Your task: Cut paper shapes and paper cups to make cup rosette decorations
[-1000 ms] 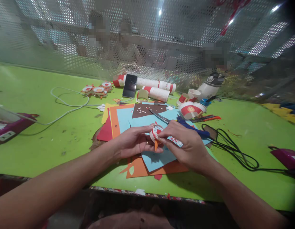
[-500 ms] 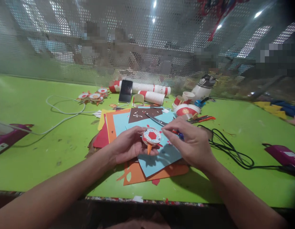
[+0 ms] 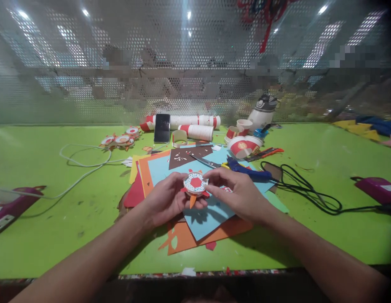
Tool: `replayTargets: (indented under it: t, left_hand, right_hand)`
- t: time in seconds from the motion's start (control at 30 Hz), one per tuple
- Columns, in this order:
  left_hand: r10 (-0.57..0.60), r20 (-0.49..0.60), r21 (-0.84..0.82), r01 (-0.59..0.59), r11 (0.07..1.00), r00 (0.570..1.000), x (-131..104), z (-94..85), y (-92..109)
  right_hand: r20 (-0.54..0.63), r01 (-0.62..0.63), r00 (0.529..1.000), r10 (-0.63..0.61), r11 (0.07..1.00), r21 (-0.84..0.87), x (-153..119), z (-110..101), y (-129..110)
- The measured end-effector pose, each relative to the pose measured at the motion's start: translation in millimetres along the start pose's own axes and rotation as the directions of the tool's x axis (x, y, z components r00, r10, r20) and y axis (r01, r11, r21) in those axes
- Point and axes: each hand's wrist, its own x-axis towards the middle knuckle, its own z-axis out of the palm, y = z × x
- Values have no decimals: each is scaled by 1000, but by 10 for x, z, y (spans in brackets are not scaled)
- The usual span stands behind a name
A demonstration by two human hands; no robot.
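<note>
A small round paper craft (image 3: pixel 196 182), white with blue dots, a red hexagon on top and red and orange points round its rim, is held above blue paper sheets. My left hand (image 3: pixel 168 195) grips it from the left, thumb at its edge and fingers beneath. My right hand (image 3: pixel 235 189) touches the craft's right edge with thumb and forefinger pinched together; whether something tiny sits between them is hidden. Behind my right hand lie a blue glue gun (image 3: pixel 249 170) and scissors (image 3: pixel 204 161) on the paper.
Similar crafts (image 3: pixel 122 139) stand at the back left. Further back are a phone (image 3: pixel 162 128), stacked paper cups (image 3: pixel 197 132), cut cups (image 3: pixel 244 146) and a bottle (image 3: pixel 261 113). Purple power strips (image 3: pixel 375 192) with cables lie on both sides of the green table (image 3: pixel 72 227).
My right hand has moved left and now meets the craft's edge. The glue gun, mostly hidden before, shows behind it. The whole view has shifted and tilted slightly.
</note>
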Motion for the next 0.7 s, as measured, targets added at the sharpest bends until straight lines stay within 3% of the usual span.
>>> replayTargets:
  t: [0.3,0.57,0.7]
  left_hand:
    - [65,-136,151,-44,988,989,-8,-26,-21]
    - [128,-159,178,-99,979,979,-37,-9,-34]
    - [126,-194,158,-96,983,973,-67,32,-26]
  right_hand:
    - [39,-233,972,230,941,245,32,37,77]
    - [117,-317,947,299,929,192,40,79,119]
    - [144,-287,953,268,949,133,29,56,122]
